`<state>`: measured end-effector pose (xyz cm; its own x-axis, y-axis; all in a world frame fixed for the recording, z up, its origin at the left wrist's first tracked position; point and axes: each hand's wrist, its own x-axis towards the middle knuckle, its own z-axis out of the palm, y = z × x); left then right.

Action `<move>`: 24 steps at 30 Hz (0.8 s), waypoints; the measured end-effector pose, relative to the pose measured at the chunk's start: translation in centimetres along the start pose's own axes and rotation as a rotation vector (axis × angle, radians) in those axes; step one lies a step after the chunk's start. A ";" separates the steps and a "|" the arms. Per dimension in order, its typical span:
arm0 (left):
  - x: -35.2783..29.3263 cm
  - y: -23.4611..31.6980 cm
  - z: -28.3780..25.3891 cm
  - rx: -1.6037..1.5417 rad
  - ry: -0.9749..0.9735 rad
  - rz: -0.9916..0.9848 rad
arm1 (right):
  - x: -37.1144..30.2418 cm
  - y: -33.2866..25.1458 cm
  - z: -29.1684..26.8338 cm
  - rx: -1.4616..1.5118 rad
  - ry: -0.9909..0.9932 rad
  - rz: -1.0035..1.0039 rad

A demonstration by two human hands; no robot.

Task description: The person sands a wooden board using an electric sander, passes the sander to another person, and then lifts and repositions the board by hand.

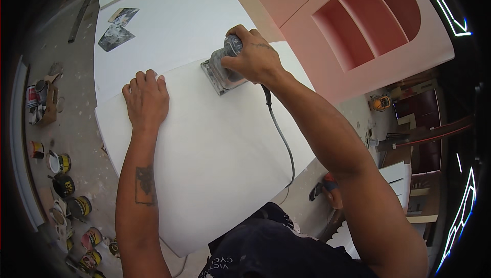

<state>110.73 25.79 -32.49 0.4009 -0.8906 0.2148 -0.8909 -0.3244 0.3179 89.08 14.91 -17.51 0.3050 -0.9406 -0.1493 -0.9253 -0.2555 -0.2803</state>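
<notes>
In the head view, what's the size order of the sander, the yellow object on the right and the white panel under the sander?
1. White panel, clearly largest
2. Sander
3. Yellow object, smallest here, though it looks farther away

We are in a workshop: the speckled floor (76, 94), clustered cans (79, 206), the power sander (220, 64) and arched pink cabinet (322, 55) show it; the dim right side perhaps holds more furniture (428, 106).
</notes>
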 end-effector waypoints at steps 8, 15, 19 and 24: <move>0.2 0.7 0.1 0.018 0.017 0.009 | 2.2 0.1 0.2 0.034 0.139 0.025; 0.2 1.0 -0.3 0.019 -0.014 -0.010 | 1.4 -0.2 0.6 0.030 0.154 -0.023; 0.3 1.2 -0.3 0.003 -0.001 -0.002 | 1.9 -0.7 0.3 0.104 0.160 0.029; 0.0 0.3 -0.2 0.009 0.008 -0.013 | -1.3 -0.6 2.2 0.043 0.171 -0.078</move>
<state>110.49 25.75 -32.21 0.4142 -0.8836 0.2183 -0.8875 -0.3390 0.3120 89.73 16.74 -19.20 0.3292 -0.9435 0.0371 -0.8887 -0.3228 -0.3255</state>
